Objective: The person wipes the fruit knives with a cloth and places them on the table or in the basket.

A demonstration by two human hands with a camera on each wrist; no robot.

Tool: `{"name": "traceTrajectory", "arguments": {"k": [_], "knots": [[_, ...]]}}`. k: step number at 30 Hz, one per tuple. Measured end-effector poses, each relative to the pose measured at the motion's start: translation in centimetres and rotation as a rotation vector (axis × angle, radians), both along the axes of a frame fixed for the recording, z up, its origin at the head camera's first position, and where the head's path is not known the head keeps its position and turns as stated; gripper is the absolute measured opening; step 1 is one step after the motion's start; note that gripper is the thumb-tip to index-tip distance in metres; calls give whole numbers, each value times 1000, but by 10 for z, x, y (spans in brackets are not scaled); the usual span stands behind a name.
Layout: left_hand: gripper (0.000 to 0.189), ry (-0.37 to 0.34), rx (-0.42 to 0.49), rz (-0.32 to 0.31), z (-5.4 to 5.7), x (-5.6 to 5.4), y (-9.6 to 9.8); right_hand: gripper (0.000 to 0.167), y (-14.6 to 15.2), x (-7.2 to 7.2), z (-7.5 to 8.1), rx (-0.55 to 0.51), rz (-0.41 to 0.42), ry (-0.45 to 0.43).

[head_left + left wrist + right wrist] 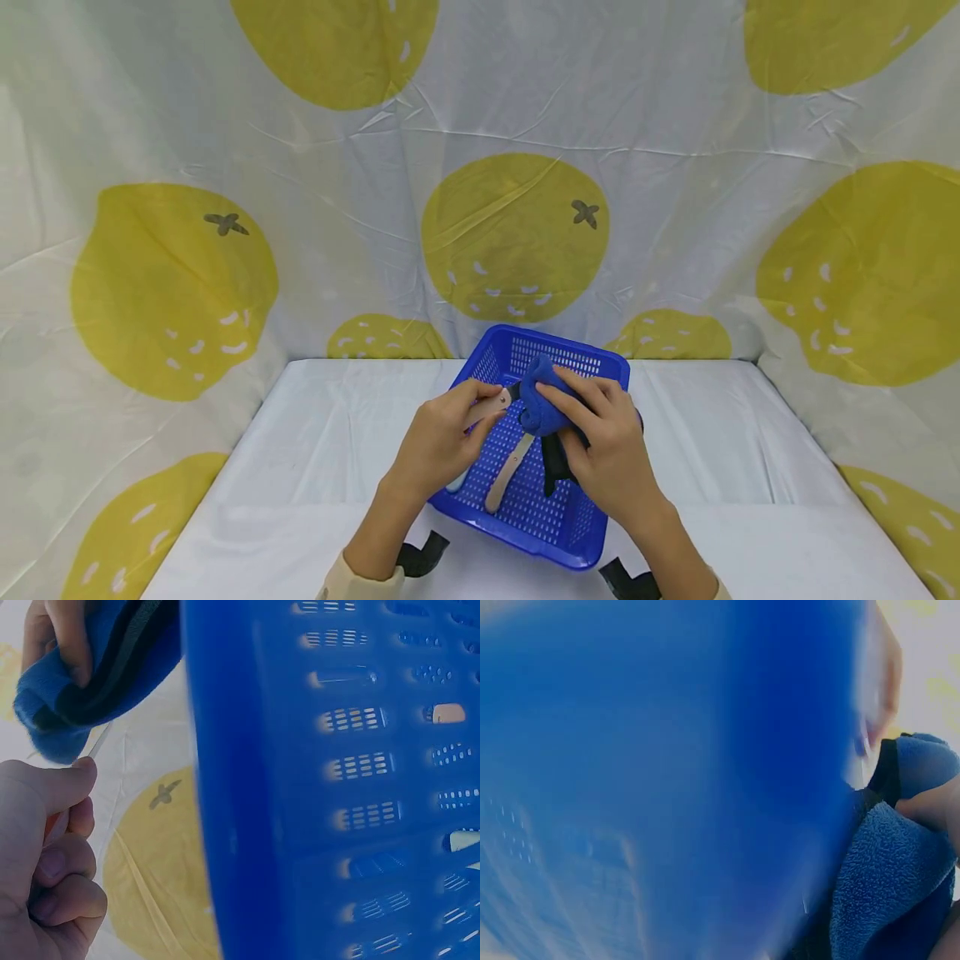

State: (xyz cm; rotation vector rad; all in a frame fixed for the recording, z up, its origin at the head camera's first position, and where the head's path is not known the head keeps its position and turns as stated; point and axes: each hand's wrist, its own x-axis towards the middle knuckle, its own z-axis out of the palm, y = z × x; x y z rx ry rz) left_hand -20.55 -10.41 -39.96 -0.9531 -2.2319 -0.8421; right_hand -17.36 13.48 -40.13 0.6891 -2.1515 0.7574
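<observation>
My left hand [441, 435] pinches the pale pinkish handle of a knife [489, 408] above the basket. Its thin blade shows at the thumb tip in the left wrist view and runs into a blue cloth [56, 697], which hides the rest. With fingers and thumb, my right hand [611, 446] grips this fluffy cloth, folded and dark-edged, around the blade. A black piece [553, 467] hangs below the cloth. Under both hands is a blue perforated plastic basket [525, 543]. Inside it lies a second similar pale handle [510, 477], its upper end hidden by the cloth.
Another light-coloured item [457, 482] lies at the basket's left side, partly hidden by the left hand. The basket stands on a white-covered table [720, 450]. Behind and beside the table hangs a white curtain [675, 208] printed with yellow lemons.
</observation>
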Motion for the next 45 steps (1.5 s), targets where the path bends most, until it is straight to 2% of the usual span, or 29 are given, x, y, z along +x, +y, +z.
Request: {"name": "traceTrajectory", "arguments": {"k": [6,19,29,45], "knots": [[29,34,-15,-11,-2,1,3,52,-16,6,-4,34,46,14],[27,51,-7,-34,0,5,5,48,-19,5,-8,51,19,32],[26,13,12,-62,-1,3,4,48,-13,1,-7,40,-12,20],[20,-48,17,-62,2,6,2,48,19,-15,-5,-11,-122,14]]}}
